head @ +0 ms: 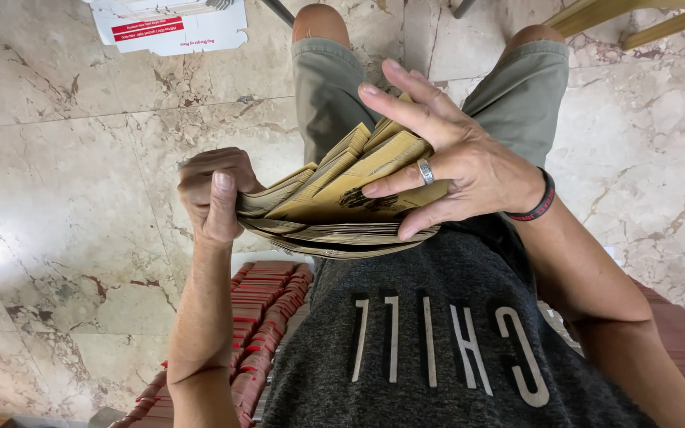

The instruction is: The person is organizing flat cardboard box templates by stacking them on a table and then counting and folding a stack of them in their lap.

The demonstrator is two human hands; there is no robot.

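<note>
Head view, the only one I have: looking straight down a seated person's front, grey shirt (445, 349) and olive shorts (334, 87) over a marble floor (65, 238). The left hand (214, 192) is closed in a firm fist on the near end of a stack of brown cardboard sheets (334, 210), thumb on top, fingers curled under. The stack hangs in the air between the hands, above the knees, bowed, its upper sheets fanned apart. The right hand (453, 162) lies spread wide across the far end, fingers splayed; the ringed finger and the one below it press flat on the top sheets while the index lifts clear, so it steadies and fans, not clamps. I judge the work in hand to be thumbing through or evening up the sheets. To do that well, I would say the left fist should stay the fixed anchor, the right fingers should peel one edge at a time, and the bow should be kept shallow so nothing slips out of the bottom. Below the left forearm sits a row of red flat-packed pieces (267, 309), packed on edge. At the top left lies a white and red flattened carton (172, 24); a wooden furniture leg (644, 16) crosses the top right.
</note>
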